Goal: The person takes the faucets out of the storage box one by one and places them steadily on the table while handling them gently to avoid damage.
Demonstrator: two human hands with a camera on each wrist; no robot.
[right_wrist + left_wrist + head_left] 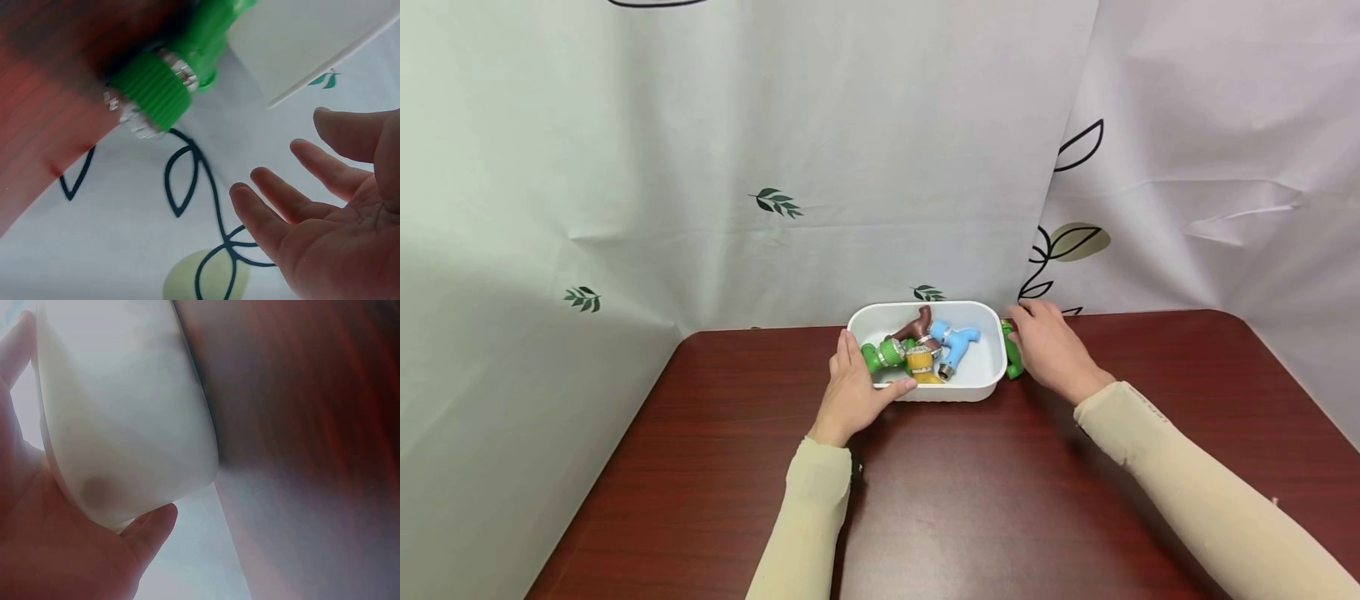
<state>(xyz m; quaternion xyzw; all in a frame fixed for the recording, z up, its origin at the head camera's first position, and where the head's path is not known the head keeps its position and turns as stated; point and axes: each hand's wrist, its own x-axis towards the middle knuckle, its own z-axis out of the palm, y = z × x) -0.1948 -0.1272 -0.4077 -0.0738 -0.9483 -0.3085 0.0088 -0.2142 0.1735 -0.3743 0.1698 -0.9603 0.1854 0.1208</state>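
Observation:
A white plastic tub (962, 393) stands at the back of the table with several small toy-coloured taps inside. Among them are a blue tap (957, 342), a brown tap (916, 327), a green tap (886, 353) and one with a yellow ribbed collar (920, 360). My left hand (850, 390) holds the tub's front left corner, thumb along the front rim and fingers down the left side. Just outside the right end lies another green tap (153, 90). Beside it, my right hand (1054, 350) has its fingers spread, apart from the tap in the right wrist view.
Dark red wooden tabletop (955, 492) extends in front of the tub and to both sides. A pale cloth (880, 167) with leaf prints hangs right behind the table's back edge and along its sides.

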